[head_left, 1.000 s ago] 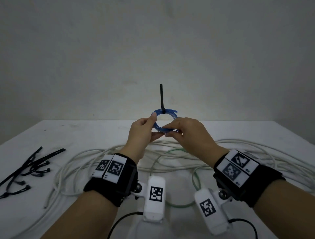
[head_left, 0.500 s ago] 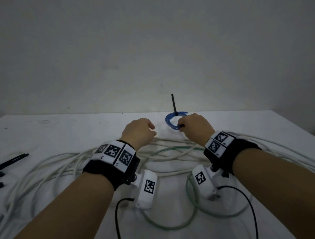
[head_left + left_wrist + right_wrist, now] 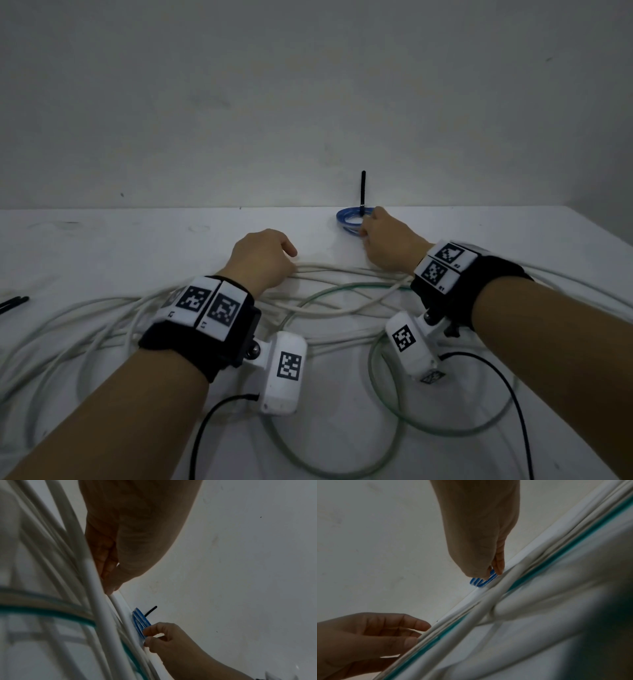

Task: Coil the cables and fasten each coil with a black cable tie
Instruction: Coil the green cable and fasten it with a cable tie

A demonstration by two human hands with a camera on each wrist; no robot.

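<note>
A small blue cable coil (image 3: 346,222) lies at the far edge of the white table (image 3: 137,246), bound by a black cable tie (image 3: 363,192) whose tail stands straight up. My right hand (image 3: 364,229) pinches the coil's near side between thumb and fingers; the right wrist view shows the blue coil (image 3: 482,581) under the fingertips (image 3: 500,566). My left hand (image 3: 287,260) holds nothing, and its relaxed fingers touch the loose white cables (image 3: 329,270). In the left wrist view its fingertips (image 3: 109,589) rest on a white cable (image 3: 118,605) near the blue coil (image 3: 140,620).
Tangled white cables and a green cable (image 3: 387,397) sprawl across the table's middle and near part, under both wrists. Spare black cable ties (image 3: 13,303) lie at the far left edge. A bare wall (image 3: 308,102) rises just behind the table.
Both hands held the tied blue coil up in the air. The right hand has carried it down to the far table edge, while the left let go and dropped onto the white cables.
</note>
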